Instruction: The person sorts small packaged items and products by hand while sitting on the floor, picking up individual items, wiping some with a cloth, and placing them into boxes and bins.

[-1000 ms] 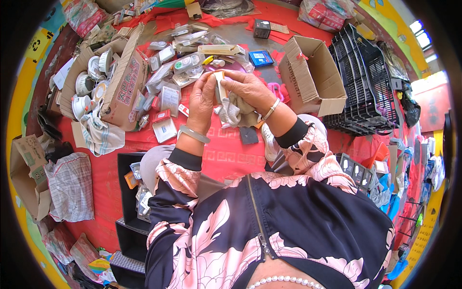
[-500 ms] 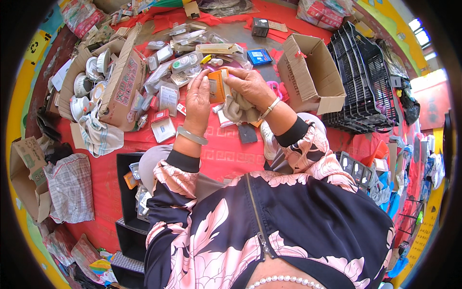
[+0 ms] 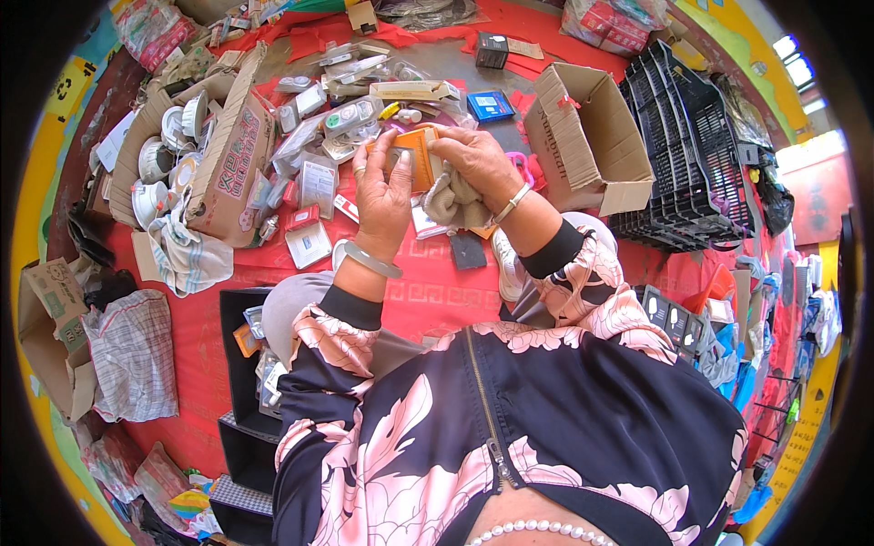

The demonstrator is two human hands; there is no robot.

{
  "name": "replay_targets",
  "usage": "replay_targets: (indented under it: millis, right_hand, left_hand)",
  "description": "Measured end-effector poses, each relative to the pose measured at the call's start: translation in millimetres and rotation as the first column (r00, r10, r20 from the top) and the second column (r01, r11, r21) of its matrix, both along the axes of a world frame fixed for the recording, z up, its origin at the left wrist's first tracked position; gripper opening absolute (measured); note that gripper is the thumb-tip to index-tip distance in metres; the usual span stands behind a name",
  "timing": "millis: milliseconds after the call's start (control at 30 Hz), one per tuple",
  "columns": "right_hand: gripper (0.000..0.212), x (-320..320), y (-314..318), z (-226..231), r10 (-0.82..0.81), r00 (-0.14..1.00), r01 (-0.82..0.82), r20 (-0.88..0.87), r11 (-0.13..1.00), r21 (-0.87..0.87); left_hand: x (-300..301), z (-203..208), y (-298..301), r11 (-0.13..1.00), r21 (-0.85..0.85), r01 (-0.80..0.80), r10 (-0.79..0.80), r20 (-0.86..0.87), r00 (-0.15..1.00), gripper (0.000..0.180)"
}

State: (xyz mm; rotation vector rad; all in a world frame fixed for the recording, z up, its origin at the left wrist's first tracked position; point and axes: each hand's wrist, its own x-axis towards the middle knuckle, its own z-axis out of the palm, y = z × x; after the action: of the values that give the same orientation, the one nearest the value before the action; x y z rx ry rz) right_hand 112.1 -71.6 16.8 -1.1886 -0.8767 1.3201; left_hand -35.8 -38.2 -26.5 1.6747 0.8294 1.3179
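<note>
Both my hands hold a small flat orange packet (image 3: 421,155) above the red cloth. My left hand (image 3: 382,196) grips its left side, fingers spread over the front. My right hand (image 3: 473,164) holds the packet's right edge and also clutches a crumpled beige rag (image 3: 452,205) under the palm. A pale bangle sits on my left wrist and a thin bracelet on my right. Small packaged items (image 3: 314,187) lie scattered on the cloth just beyond my hands.
An open cardboard box (image 3: 583,136) stands at the right, with stacked black crates (image 3: 687,155) beyond it. A carton of white round fittings (image 3: 173,155) lies at the left, a cloth (image 3: 191,259) beside it. Black trays (image 3: 241,364) sit near my left knee.
The hands have lifted slightly away from me. The orange packet has come out from behind the rag and now faces up between both hands.
</note>
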Motion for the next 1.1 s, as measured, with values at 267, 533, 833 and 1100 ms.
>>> replay_targets:
  millis: [267,533,833,1100]
  right_hand:
    - [0.036,1.2,1.4,-0.9,0.011,1.0,-0.01,-0.025,0.999,0.035]
    - [0.034,7.9,3.1,-1.3,0.046,0.996,-0.044,-0.07,0.999,0.027]
    - [0.038,18.1,2.8,-5.0,0.15,0.875,-0.198,-0.461,0.978,-0.058]
    - [0.041,15.6,-1.3,-0.5,0.249,0.899,-0.234,-0.36,0.969,0.085]
  left_hand:
    - [-1.8,1.0,0.0,0.999,0.031,-0.017,0.019,-0.043,0.999,0.04]
    - [-0.1,7.4,-9.6,0.994,0.104,-0.042,0.055,-0.125,0.991,0.049]
    - [0.2,2.8,-0.2,0.992,0.125,0.026,-0.007,-0.15,0.989,0.052]
    - [-5.4,8.3,2.2,0.979,0.144,0.144,-0.125,-0.129,0.984,0.052]
